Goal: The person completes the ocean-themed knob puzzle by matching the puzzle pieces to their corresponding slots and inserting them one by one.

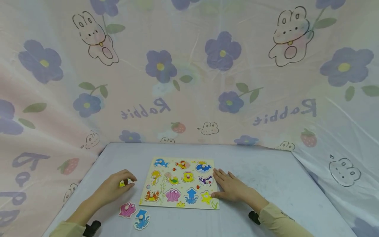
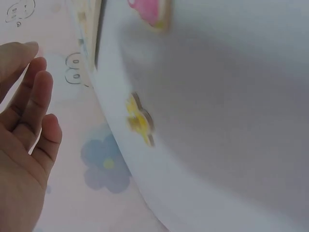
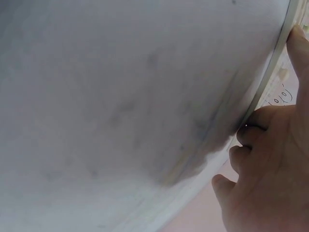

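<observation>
Table (image 1: 272, 171) bearing puzzle board (image 1: 182, 189); right hand (image 1: 230, 187), fingers extended, at the board's right edge; left hand (image 1: 113, 186), loosely curled, empty, near loose squid (image 1: 142, 220), shell (image 1: 127, 210) and yellow piece (image 2: 138, 121); apparent step: piece selection, next requiring a fingertip pinch

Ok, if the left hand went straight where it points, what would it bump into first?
Probably the left edge of the flat cream rectangular puzzle board, though the left hand might pass above it.
</observation>
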The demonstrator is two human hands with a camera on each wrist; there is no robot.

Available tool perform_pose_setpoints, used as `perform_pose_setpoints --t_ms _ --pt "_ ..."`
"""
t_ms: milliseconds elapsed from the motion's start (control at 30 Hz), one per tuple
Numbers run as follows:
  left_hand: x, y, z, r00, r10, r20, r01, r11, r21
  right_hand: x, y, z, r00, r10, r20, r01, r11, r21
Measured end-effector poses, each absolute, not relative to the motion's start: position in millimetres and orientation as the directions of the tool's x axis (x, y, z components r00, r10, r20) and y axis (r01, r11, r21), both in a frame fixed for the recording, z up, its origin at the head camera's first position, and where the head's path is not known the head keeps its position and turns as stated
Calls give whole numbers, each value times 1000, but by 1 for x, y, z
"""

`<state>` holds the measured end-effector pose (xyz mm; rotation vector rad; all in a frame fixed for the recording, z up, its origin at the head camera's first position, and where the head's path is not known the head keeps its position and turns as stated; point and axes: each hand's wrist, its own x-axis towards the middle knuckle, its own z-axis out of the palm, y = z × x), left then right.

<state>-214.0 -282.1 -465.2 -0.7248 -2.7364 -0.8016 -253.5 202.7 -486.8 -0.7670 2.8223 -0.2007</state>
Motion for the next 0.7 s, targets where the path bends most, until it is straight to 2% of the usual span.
perform_pose_setpoints --t_ms 333,467,700 --pt "-179 -305 -475 -850 482 211 513 667 541 -252 204 -488 -844 -510 -168 -480 856 -191" --pt "-169 -305 -481 -823 525 216 543 614 573 -252 204 -488 -845 -506 -171 -475 858 -193" --pt "-165 -305 -490 -777 568 271 608 565 557 -254 204 -489 -843 -513 -162 -483 854 -193"
